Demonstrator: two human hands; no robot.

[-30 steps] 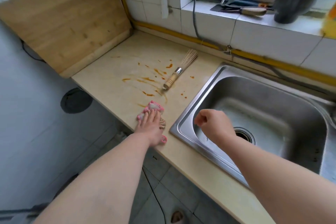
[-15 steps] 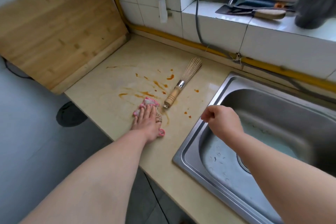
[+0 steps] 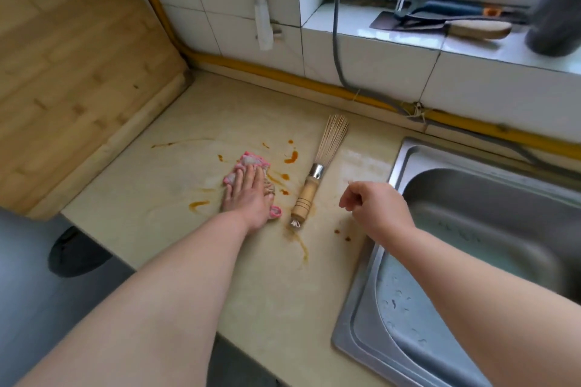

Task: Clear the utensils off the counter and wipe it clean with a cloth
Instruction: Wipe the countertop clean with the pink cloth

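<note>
My left hand [image 3: 248,195] presses flat, fingers straight, on a pink cloth [image 3: 251,161] lying on the beige counter [image 3: 176,173] among orange sauce stains [image 3: 290,156]. A bamboo pot brush [image 3: 317,171] with a wooden handle lies just right of the cloth, bristles pointing to the wall. My right hand [image 3: 374,209] hovers to the right of the brush handle, fingers curled, holding nothing, close to the sink's left rim.
A steel sink [image 3: 471,261] fills the right side. A wooden cutting board [image 3: 69,72] leans at the left end of the counter. Knives and a peeler [image 3: 446,20] lie on the windowsill beside a grey holder [image 3: 556,9]. A cable [image 3: 336,41] hangs down the tiled wall.
My left hand has slid the cloth away from the counter's front edge into the stains. My right hand has moved from over the sink toward the brush handle.
</note>
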